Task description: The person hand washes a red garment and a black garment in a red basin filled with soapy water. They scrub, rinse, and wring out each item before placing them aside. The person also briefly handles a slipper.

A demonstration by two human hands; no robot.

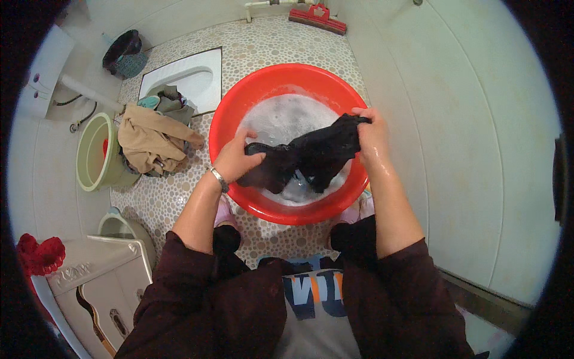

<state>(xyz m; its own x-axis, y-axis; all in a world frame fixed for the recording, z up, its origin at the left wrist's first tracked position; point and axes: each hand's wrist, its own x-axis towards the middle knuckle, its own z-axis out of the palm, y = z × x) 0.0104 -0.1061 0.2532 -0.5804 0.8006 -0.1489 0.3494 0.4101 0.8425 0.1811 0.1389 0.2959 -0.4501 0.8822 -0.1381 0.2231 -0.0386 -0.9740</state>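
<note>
A wet black garment [326, 149] is stretched between my two hands above soapy water; its exact kind cannot be made out. My left hand [237, 158] grips its left end, with the thumb on top and a bracelet at the wrist. At the opposite end, my right hand [372, 134] is closed around the bunched cloth. The lower part of the garment hangs down to the suds. Below it, a large round red basin [287, 73] stands on the floor, holding foamy white water [287, 116].
Left of the basin lies a pile of clothes with a tan garment [152, 134], against a light green tub [89, 161]. Behind are a squat toilet [206, 90], a dark-lined bin [128, 57] and a red floor squeegee [317, 20]. A pale wall [442, 119] rises close on the right.
</note>
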